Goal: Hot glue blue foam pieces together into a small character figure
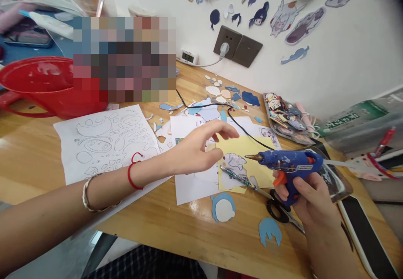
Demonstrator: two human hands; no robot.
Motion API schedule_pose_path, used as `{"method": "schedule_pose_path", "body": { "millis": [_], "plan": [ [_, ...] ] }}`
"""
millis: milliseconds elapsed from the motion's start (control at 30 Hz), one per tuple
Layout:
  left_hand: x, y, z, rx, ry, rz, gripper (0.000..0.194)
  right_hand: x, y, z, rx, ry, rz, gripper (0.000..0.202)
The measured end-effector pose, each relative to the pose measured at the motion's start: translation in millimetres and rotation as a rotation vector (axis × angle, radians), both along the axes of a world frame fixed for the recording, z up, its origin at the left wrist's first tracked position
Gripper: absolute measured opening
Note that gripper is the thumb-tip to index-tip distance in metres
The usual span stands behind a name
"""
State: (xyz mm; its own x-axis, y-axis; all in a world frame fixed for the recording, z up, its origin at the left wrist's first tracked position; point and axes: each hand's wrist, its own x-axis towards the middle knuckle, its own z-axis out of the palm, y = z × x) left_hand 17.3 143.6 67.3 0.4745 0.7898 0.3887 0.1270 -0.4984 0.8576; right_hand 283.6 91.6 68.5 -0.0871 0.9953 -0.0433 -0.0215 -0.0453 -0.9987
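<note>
Right of centre in the frame, the right hand point(310, 197) is wrapped around the grip of the blue glue gun point(288, 165), a finger by its orange trigger, the metal nozzle pointing left over the yellow paper point(248, 148). The left hand point(197, 151) hovers at mid-frame, fingers loosely extended and pinching nothing, over the paper and its small cut-out figure point(234, 163). The gun looks light and rigid, best held by the handle and clear of the probably hot tip; the paper is thin, floppy and easily creased.
</note>
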Motion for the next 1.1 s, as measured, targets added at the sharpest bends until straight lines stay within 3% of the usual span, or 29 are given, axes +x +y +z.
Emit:
{"method": "schedule_pose_path", "body": {
  "millis": [67,200,300,400,533,633,700,800,933,1100],
  "plan": [
    [2,-4,2.2,-0.083,-0.005,-0.082,0.025,1,0,-0.4,-0.005,-0.006,-0.003,0.017],
    [6,-10,3.2,-0.107,0.016,-0.124,0.015,3,1,-2.7,0.0,0.01,0.018,0.018],
    [8,-11,3.7,-0.073,0.043,-0.109,0.02,2,1,-3.4,0.012,0.015,0.018,0.017],
    [6,-6,1.6,-0.088,0.148,0.071,0.025,1,0,-2.3,0.03,0.025,0.031,0.019],
    [-3,13,-9.6,-0.053,0.482,0.445,0.028,2,-2,0.5,0.091,0.042,0.035,0.02],
    [-12,25,-17.2,0.114,0.718,0.575,0.031,4,-3,2.2,0.114,0.045,0.021,0.021],
    [-16,28,-19.1,0.256,0.767,0.602,0.021,5,-3,3.0,0.123,0.053,0.012,0.022],
    [-16,26,-17.3,0.41,0.761,0.597,0.049,4,-2,3.8,0.125,0.054,-0.013,0.022],
    [-10,18,-11.1,0.475,0.676,0.488,0.025,-1,1,2.4,0.142,-0.001,-0.061,0.018],
    [2,-3,-7.3,0.396,0.592,0.184,0.041,-8,6,-4.9,0.221,-0.191,-0.262,0.011]
  ]
}}
